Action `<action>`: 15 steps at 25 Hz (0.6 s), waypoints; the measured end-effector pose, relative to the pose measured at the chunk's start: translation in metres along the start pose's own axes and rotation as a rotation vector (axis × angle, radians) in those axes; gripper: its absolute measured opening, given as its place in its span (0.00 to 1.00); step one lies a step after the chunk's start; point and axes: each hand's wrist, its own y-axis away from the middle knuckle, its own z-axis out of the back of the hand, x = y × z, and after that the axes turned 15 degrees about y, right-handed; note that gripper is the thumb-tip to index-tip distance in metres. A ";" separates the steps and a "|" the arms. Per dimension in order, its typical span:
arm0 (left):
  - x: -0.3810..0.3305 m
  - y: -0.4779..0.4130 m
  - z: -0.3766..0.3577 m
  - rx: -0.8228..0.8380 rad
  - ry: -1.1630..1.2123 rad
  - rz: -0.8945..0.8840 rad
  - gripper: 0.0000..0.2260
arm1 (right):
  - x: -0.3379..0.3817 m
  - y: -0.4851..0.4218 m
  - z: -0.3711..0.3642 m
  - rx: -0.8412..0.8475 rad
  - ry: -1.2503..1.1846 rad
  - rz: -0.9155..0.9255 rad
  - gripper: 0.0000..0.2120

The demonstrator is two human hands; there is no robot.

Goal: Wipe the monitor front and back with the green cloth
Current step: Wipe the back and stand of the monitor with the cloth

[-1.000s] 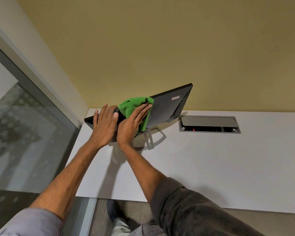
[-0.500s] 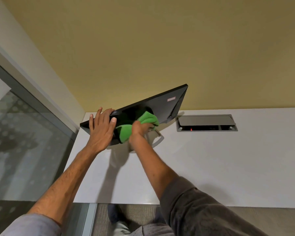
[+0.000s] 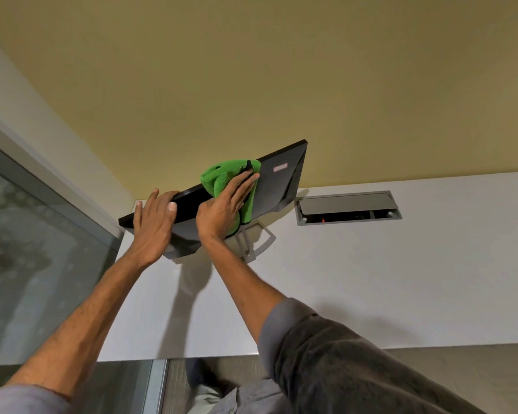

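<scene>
Green cloth (image 3: 222, 180) lies on the tilted monitor (image 3: 281, 186), left of the cable hatch (image 3: 347, 207). Our right hand (image 3: 225, 207) presses it with flat fingers; our left hand (image 3: 153, 222) grips the monitor's edge farthest from that hatch. Pressing harder could, we judge, topple the monitor off its stand (image 3: 257, 240).

One camera sits on the person's head. It looks forward and down over the white desk (image 3: 371, 294), from high up and close to its near edge (the floor (image 3: 461, 366) shows at 6 o'clock). Both arms reach away toward 12 o'clock, where the monitor (image 3: 284, 186) stands near enough to touch. The wide lens also takes in the yellow wall (image 3: 251, 70) at 12 and a glass panel (image 3: 42, 249) at 9.
</scene>
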 end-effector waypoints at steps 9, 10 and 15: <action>-0.005 0.005 0.004 0.035 -0.016 0.024 0.35 | -0.095 -0.044 -0.016 0.407 -0.258 -0.492 0.43; -0.005 0.005 0.004 0.039 -0.017 0.027 0.35 | -0.103 -0.048 -0.011 0.491 -0.312 -0.570 0.40; -0.009 0.004 -0.001 -0.011 -0.034 0.022 0.36 | -0.094 -0.049 0.011 0.598 -0.400 -0.622 0.38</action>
